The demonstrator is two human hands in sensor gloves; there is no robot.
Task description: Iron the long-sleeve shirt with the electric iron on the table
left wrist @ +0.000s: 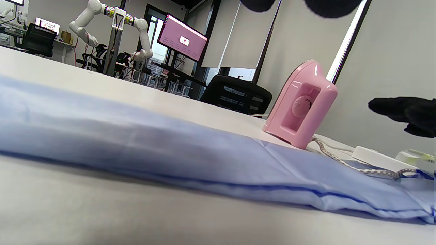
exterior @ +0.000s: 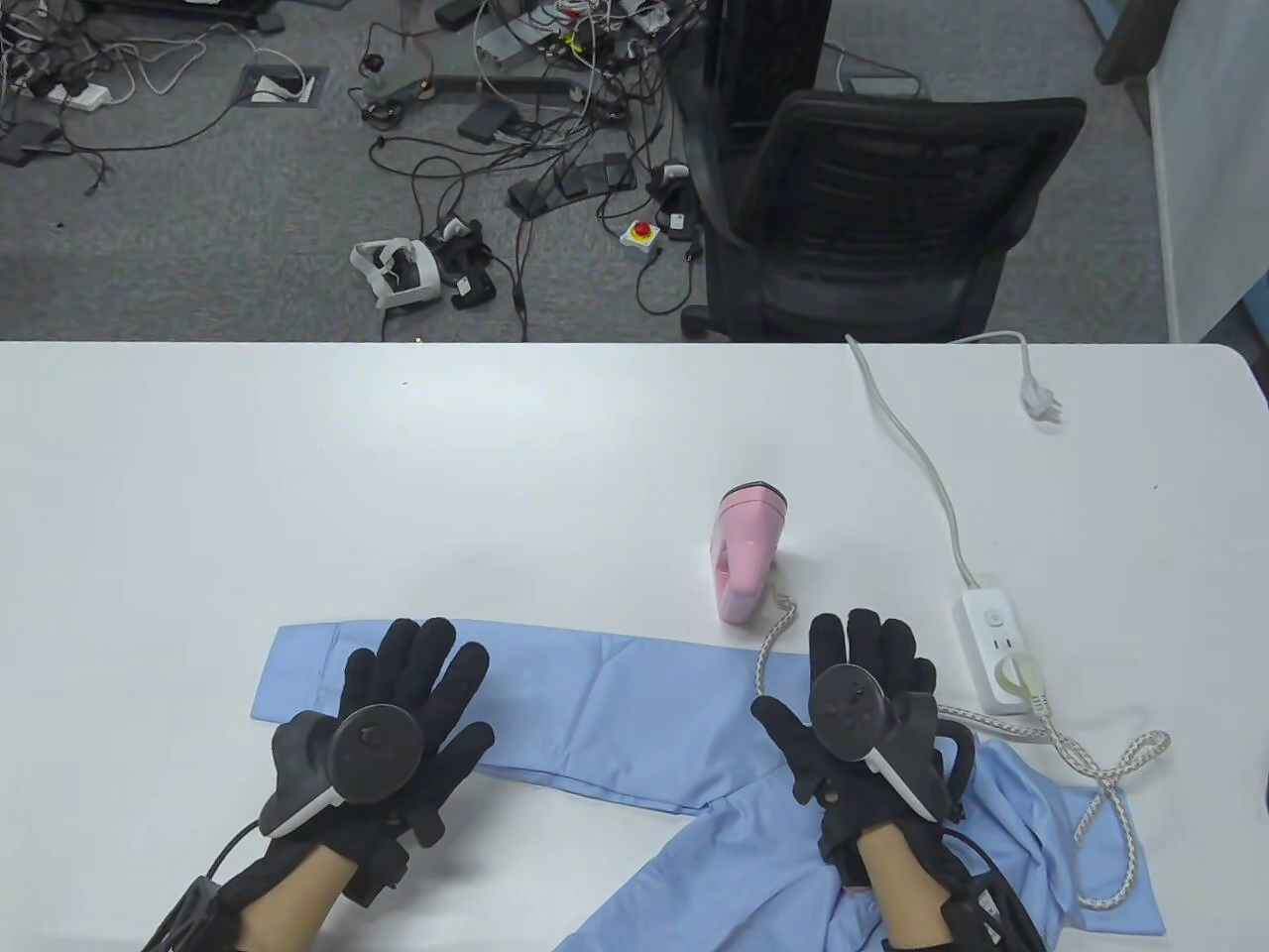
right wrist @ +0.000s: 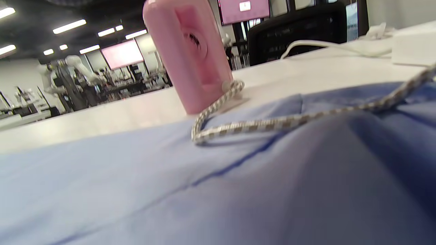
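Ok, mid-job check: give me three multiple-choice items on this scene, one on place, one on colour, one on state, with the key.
1. Where does the iron stand?
A. On the sleeve
B. On the bare table, beyond the sleeve
C. On the power strip

2. What colour is the shirt?
A. White
B. Pink
C. Light blue

3. What is the left hand doing?
A. Lying spread on the sleeve
B. Gripping the iron
C. Holding the cord

Key: 1 B, white table shows around its base; 2 C, blue in every view; 3 A, its fingers lie fanned over the cloth.
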